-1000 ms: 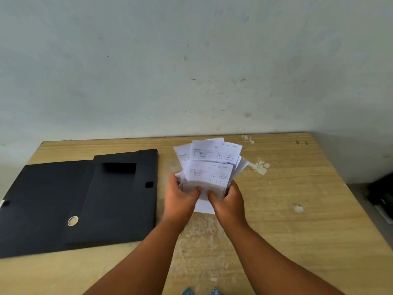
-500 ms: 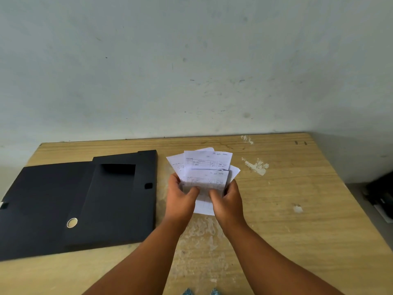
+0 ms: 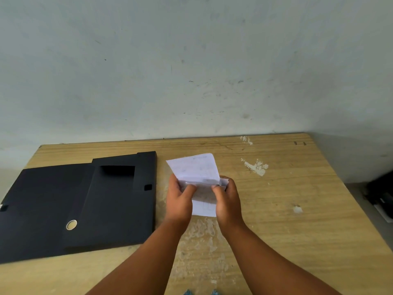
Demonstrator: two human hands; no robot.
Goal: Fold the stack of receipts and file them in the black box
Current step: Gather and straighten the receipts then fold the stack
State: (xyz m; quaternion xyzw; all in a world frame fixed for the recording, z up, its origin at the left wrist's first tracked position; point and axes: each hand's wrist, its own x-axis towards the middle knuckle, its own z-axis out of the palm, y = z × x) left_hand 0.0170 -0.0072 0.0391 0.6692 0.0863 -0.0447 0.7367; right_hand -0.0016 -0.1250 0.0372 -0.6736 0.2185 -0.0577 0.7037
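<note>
Receipts, a stack of thin white printed paper slips [image 3: 196, 173], are held up over the middle of the light wooden table [image 3: 297, 220], pinched between both bare hands. The left hand [image 3: 178, 201] grips the stack's left side, thumb on the near face and fingers curled behind. The right hand [image 3: 227, 199] grips the right side the same way, thumb pressed across the front near the middle of the paper. Both hands are closed firmly on the paper. The upper part of the stack stands above the thumbs and leans slightly toward the table's far edge, while a lower part hangs down between the wrists; a crease or bend seems to run across the paper at thumb level, though blur makes the layers hard to separate. The print on the slips is too faint to read.

A flat black cardboard file box [image 3: 85, 201] lies on the table's left half, just beside the left hand but apart from it, its near-left portion reaching the table's left edge. A small round metal-rimmed finger hole [image 3: 71, 225] shows toward its near side, and a rectangular cut-out [image 3: 117, 170] toward its far side.

White chipped patches [image 3: 256, 167] mark the wood toward the far right corner. A pale blue-grey plaster wall [image 3: 191, 71] rises behind the far edge.
</note>
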